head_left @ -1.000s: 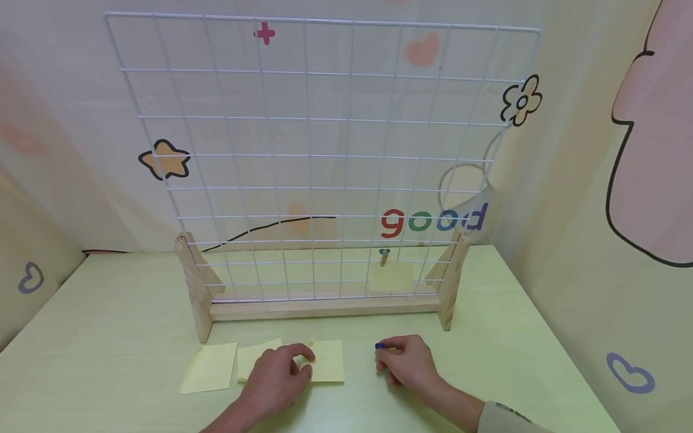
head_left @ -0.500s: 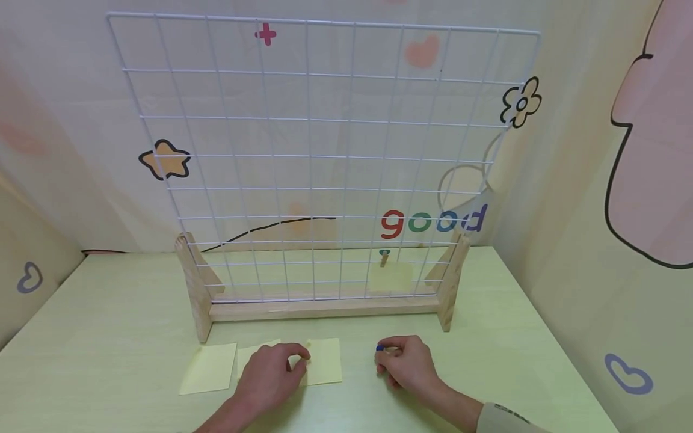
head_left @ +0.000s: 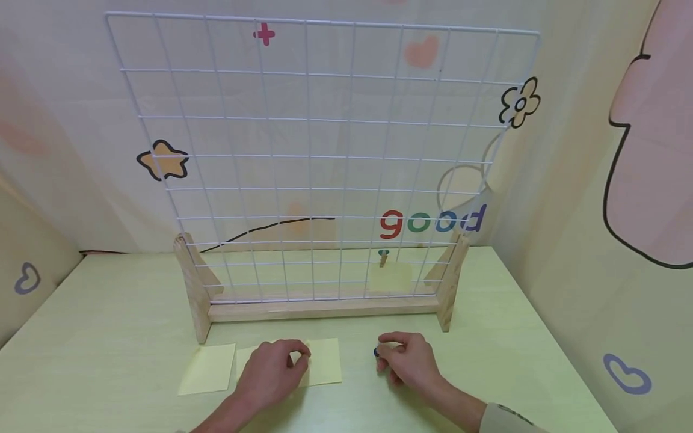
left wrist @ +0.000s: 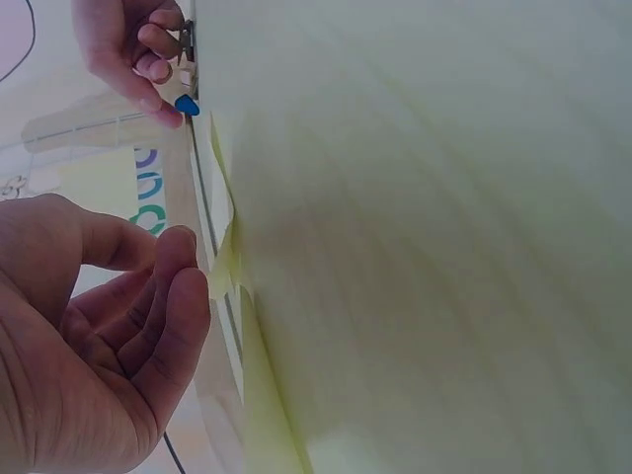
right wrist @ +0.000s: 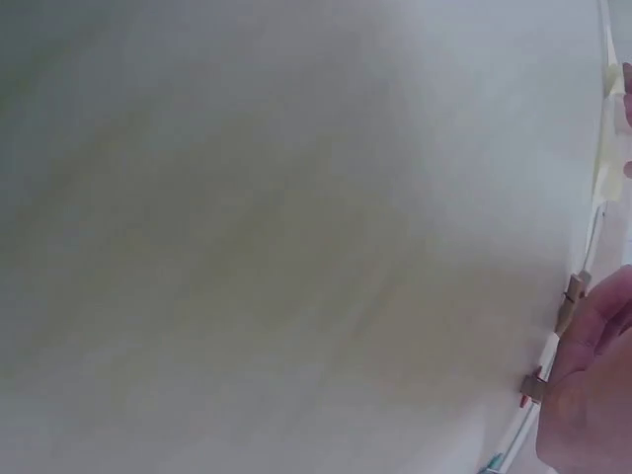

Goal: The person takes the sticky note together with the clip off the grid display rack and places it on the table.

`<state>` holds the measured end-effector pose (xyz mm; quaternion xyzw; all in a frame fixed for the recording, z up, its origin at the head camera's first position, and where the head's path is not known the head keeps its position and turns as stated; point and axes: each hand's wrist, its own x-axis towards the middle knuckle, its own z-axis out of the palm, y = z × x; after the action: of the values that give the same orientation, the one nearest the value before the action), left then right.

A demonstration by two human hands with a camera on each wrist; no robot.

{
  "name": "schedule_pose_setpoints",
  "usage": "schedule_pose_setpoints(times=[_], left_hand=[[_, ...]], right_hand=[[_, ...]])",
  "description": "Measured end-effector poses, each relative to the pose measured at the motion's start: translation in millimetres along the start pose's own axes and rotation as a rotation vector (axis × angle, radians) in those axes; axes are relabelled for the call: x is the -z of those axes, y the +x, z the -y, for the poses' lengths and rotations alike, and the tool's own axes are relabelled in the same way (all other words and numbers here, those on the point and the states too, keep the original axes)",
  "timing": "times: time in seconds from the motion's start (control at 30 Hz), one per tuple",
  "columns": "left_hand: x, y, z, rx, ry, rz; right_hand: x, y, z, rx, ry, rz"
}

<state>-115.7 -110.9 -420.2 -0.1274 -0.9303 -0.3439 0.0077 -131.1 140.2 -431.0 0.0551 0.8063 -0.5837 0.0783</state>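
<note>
My left hand (head_left: 276, 370) has thumb and fingertips together at the raised corner of a yellow sticky note (head_left: 327, 361). In the left wrist view the note's curled edge (left wrist: 225, 262) rises beside those fingertips. My right hand (head_left: 411, 361) pinches a small wooden clothespin with a blue heart (left wrist: 188, 104), close to the tabletop. Most of that pin is hidden from the head view. Two more sticky notes lie to the left, one bare (head_left: 208, 367), the other partly under my left hand. Beside my right hand, the right wrist view shows another clothespin (right wrist: 533, 386) with a red part.
Behind both hands stands a white wire grid (head_left: 325, 156) in a wooden stand (head_left: 325, 310). A clothespin (head_left: 384, 258) holds a sticky note (head_left: 391, 278) low on its right side. A teal-topped piece (right wrist: 491, 463) sits at the right wrist view's lower edge. Decorated walls surround the table.
My left thumb and fingers have come together at the note's corner, and that note has shifted slightly left. My right fingers have turned the clothespin a little; its blue heart sits slightly lower.
</note>
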Motion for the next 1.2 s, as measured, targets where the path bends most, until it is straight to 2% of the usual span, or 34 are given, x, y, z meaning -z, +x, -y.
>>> schedule_pose_setpoints(times=[0.13, 0.27, 0.4, 0.57, 0.73, 0.9, 1.2], left_hand=[[0.1, 3.0, -3.5, -0.001, -0.017, -0.004], [-0.4, 8.2, -8.5, -0.027, -0.036, -0.011], [-2.3, 16.4, -13.6, -0.068, -0.092, -0.012], [-8.1, 29.4, -19.4, -0.081, -0.194, 0.009], [-14.4, 40.2, -26.6, -0.074, -0.304, 0.035], [-19.4, 51.0, -33.4, -0.038, -0.382, 0.068], [-29.0, 66.4, -38.9, -0.001, -0.542, 0.135]], right_hand=[[3, 1.5, 6, 0.000, 0.026, -0.020], [5, 2.7, 12, 0.012, 0.050, -0.046], [7, 3.8, 19, 0.028, 0.067, -0.078], [12, 7.1, 30, 0.042, 0.090, -0.108], [21, 12.7, 40, 0.073, 0.094, -0.112], [30, 17.4, 49, 0.114, 0.108, -0.112], [36, 26.1, 64, 0.123, 0.123, -0.136]])
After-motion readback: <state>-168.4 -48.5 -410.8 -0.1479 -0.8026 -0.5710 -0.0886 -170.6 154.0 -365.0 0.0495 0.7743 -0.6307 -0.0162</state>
